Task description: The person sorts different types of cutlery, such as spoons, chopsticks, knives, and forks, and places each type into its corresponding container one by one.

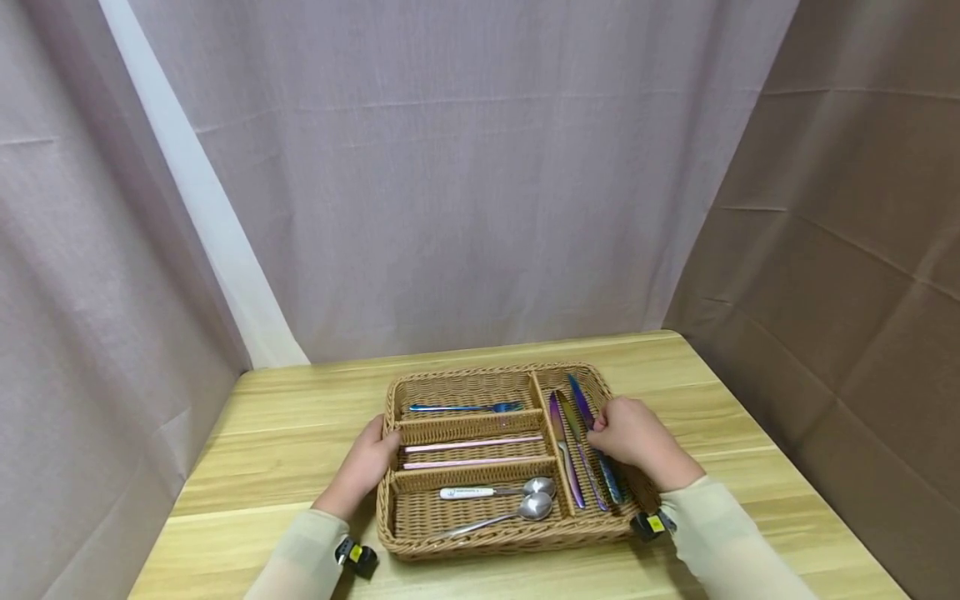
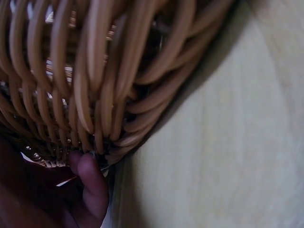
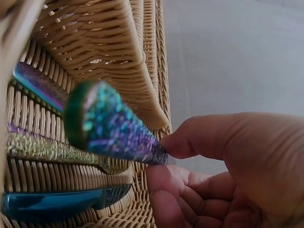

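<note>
A woven wicker cutlery tray (image 1: 480,550) sits on the table. My left hand (image 1: 369,457) grips its left rim, thumb over the edge; fingertips show against the wicker in the left wrist view. My right hand (image 1: 633,435) pinches a table knife (image 1: 611,479) with a shimmering blue-purple patterned handle between thumb and fingers, at the tray's right compartment. That handle (image 3: 123,128) points at the right wrist camera, raised over the other cutlery. Beside it lie a purple knife (image 1: 567,471) and a gold-toned knife (image 1: 581,437). A dark blue piece (image 3: 57,205) lies lowest in the right wrist view.
A blue fork (image 1: 465,407) lies in the far compartment, two pink chopsticks (image 1: 472,446) in the middle one. The near compartment holds a white-handled spoon (image 1: 467,492) and a plain metal spoon (image 1: 495,521). Grey curtains (image 1: 480,208) hang behind the wooden table (image 1: 262,433).
</note>
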{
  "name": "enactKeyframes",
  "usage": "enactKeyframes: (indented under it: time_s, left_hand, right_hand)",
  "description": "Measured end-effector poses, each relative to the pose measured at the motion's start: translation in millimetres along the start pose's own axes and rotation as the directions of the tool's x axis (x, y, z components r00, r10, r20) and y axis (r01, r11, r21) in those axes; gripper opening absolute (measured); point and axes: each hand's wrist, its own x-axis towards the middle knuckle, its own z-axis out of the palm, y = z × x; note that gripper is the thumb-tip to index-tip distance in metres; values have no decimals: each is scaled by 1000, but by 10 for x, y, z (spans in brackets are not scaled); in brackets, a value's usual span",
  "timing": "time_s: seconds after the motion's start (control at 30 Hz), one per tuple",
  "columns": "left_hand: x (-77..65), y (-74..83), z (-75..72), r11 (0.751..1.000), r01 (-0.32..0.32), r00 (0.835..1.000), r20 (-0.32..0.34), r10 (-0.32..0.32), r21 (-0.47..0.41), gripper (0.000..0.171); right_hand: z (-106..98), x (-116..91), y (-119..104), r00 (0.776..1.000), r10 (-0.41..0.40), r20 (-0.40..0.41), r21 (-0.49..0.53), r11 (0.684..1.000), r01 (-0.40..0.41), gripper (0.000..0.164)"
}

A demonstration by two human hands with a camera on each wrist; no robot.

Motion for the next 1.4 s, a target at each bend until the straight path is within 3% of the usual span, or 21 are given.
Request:
enactKeyframes:
  time_s: [0.5,0.93,1.4]
  left_hand:
    - [3,-15,10,1000,7,1000,1,-7,-21,40]
    - [-14,24,22,999,16,1000,-1,-16,-34,41]
    - [-7,2,-7,1000,13,1000,4,-12,-28,43]
  right_hand:
    - [33,8,-50,1000,18,16,16,1000,-18,24]
    - [13,-3,-11,1000,-2,-25,39,999,3,29]
    - [-136,-86,4,1000,0,-21,52,999,1,29]
